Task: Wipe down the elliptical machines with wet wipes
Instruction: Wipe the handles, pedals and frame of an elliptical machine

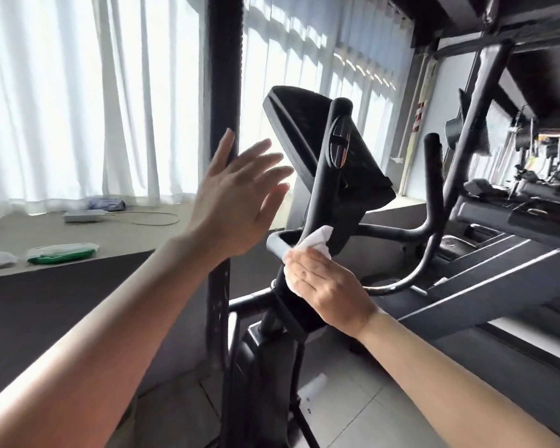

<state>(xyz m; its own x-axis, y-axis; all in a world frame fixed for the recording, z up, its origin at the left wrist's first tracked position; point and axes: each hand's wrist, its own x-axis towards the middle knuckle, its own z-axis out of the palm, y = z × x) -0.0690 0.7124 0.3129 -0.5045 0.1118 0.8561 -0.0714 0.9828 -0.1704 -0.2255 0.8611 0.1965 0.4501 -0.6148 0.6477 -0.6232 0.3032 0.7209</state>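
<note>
White curtains (78,101) cover bright windows behind a tan surface (162,234) carrying a green pack of wipes (62,253). Near the middle stands the elliptical machine (327,176), its black console tilted. Raised beside a tall black post (223,76), the left hand (236,205) has its fingers (256,153) spread and released, grasping nothing. Lower down, the right hand (327,286) reaches forward, its fingers curled around a white wipe (314,244), pressing it against the machine's handlebar (317,195) just below the console.
</note>
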